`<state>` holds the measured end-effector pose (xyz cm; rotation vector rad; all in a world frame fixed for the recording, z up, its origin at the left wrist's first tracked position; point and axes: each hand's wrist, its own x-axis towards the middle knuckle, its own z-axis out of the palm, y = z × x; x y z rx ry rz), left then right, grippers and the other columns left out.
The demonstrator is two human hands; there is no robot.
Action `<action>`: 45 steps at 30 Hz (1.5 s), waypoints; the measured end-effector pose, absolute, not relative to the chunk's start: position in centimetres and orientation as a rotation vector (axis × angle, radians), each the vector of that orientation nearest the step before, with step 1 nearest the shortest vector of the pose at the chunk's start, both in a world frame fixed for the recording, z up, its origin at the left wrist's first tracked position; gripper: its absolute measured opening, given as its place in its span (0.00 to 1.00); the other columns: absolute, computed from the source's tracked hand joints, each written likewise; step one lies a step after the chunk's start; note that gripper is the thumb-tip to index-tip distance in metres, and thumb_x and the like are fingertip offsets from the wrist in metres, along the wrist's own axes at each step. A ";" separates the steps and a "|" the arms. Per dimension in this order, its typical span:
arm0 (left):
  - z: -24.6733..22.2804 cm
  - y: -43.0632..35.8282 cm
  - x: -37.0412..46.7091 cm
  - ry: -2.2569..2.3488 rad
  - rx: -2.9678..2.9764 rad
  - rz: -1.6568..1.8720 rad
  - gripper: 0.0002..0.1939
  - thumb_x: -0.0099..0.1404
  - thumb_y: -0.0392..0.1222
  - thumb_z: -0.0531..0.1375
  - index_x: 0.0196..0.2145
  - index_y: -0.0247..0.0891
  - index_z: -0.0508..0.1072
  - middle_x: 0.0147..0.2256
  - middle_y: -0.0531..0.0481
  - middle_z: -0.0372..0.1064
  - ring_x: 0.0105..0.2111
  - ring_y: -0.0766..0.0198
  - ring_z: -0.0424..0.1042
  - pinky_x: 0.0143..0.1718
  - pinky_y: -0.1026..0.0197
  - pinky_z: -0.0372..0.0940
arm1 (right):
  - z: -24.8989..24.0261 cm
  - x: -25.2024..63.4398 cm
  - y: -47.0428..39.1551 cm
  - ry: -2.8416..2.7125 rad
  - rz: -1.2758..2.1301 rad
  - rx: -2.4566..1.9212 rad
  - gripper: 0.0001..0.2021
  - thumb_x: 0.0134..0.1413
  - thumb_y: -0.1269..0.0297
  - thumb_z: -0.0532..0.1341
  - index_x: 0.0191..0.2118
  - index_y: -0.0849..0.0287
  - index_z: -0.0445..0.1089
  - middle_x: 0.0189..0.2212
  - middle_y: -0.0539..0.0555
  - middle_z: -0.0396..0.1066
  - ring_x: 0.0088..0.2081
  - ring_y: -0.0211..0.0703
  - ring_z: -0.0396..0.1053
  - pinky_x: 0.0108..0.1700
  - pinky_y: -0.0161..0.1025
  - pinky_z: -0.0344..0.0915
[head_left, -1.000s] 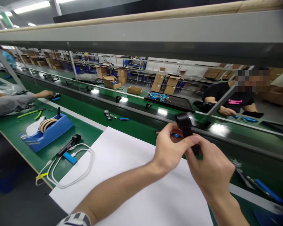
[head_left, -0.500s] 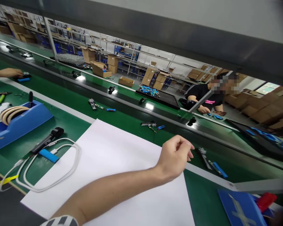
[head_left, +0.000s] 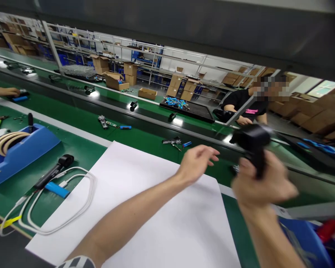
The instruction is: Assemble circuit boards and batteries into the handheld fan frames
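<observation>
My left hand is over the far edge of a white sheet, fingers apart and nothing in them. My right hand, blurred by motion, is raised to the right of the sheet and grips a black device with a rounded head. Beyond my left hand, a grey part with a small board and a blue battery lies on the green belt. Another grey part with a blue battery lies further left.
At left are a blue tape dispenser, a black handheld device and a looped white cable. A blue holder stands at lower right. Someone's hand is at far left; a person sits across the line.
My right hand has come into view from the right, holding the black device. My left hand has shifted slightly left and its fingers have spread. The view has tilted slightly.
</observation>
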<state>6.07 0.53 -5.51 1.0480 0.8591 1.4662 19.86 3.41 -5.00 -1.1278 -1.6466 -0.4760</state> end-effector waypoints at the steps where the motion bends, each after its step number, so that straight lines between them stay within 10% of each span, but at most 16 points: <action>1: -5.6 0.9 5.6 0.850 1.070 1.540 0.15 0.69 0.46 0.54 0.39 0.34 0.76 0.36 0.46 0.76 0.33 0.66 0.72 0.32 0.66 0.64 | -5.4 19.1 3.9 -1.607 -0.477 -1.109 0.25 0.67 0.46 0.53 0.50 0.64 0.72 0.41 0.63 0.74 0.39 0.49 0.73 0.40 0.44 0.70; 11: -9.7 4.9 1.5 1.033 0.941 1.738 0.24 0.51 0.55 0.70 0.40 0.34 0.75 0.36 0.46 0.77 0.36 0.60 0.74 0.37 0.63 0.67 | -10.1 13.0 6.2 -2.080 0.103 -1.252 0.27 0.65 0.54 0.56 0.67 0.55 0.59 0.42 0.57 0.74 0.46 0.51 0.68 0.44 0.40 0.65; 18: -11.4 5.3 -1.3 1.112 0.979 1.398 0.29 0.52 0.58 0.69 0.44 0.34 0.75 0.34 0.43 0.77 0.33 0.59 0.74 0.28 0.64 0.65 | -11.5 14.9 9.8 -2.104 0.691 -1.123 0.22 0.69 0.54 0.47 0.34 0.60 0.72 0.33 0.54 0.69 0.37 0.43 0.67 0.46 0.41 0.63; 24: -11.4 5.9 -1.7 1.123 1.041 1.254 0.23 0.59 0.55 0.66 0.45 0.35 0.73 0.36 0.43 0.76 0.31 0.63 0.73 0.31 0.63 0.66 | -11.7 15.9 11.1 -2.051 0.865 -1.050 0.11 0.64 0.58 0.53 0.37 0.60 0.65 0.32 0.52 0.70 0.32 0.39 0.68 0.38 0.36 0.66; 29: -11.3 7.2 -1.1 1.146 1.132 1.136 0.19 0.65 0.51 0.62 0.46 0.34 0.72 0.37 0.42 0.76 0.31 0.64 0.72 0.34 0.62 0.67 | -10.9 18.3 11.9 -2.108 0.769 -1.147 0.06 0.62 0.65 0.56 0.37 0.60 0.68 0.30 0.51 0.73 0.31 0.40 0.69 0.38 0.37 0.66; 35: -13.5 9.9 1.0 1.461 1.287 0.999 0.14 0.69 0.47 0.59 0.42 0.32 0.73 0.36 0.44 0.75 0.37 0.61 0.74 0.41 0.56 0.69 | -9.9 20.4 12.0 -2.132 0.407 -1.347 0.14 0.51 0.66 0.69 0.45 0.60 0.74 0.47 0.62 0.75 0.52 0.57 0.67 0.55 0.49 0.59; 39: -15.0 10.5 1.3 1.804 1.455 0.948 0.10 0.65 0.45 0.63 0.36 0.34 0.75 0.40 0.44 0.74 0.47 0.55 0.71 0.52 0.47 0.65 | -7.6 21.6 11.6 -2.063 0.296 -1.352 0.14 0.61 0.64 0.61 0.50 0.63 0.73 0.49 0.62 0.74 0.51 0.53 0.69 0.54 0.47 0.62; 45: -13.5 10.8 -4.0 2.237 1.581 1.020 0.18 0.68 0.38 0.59 0.55 0.36 0.70 0.64 0.35 0.56 0.68 0.42 0.46 0.64 0.38 0.47 | -4.0 24.1 10.2 -1.791 0.229 -1.141 0.10 0.60 0.64 0.58 0.39 0.60 0.76 0.37 0.55 0.77 0.38 0.45 0.73 0.43 0.40 0.66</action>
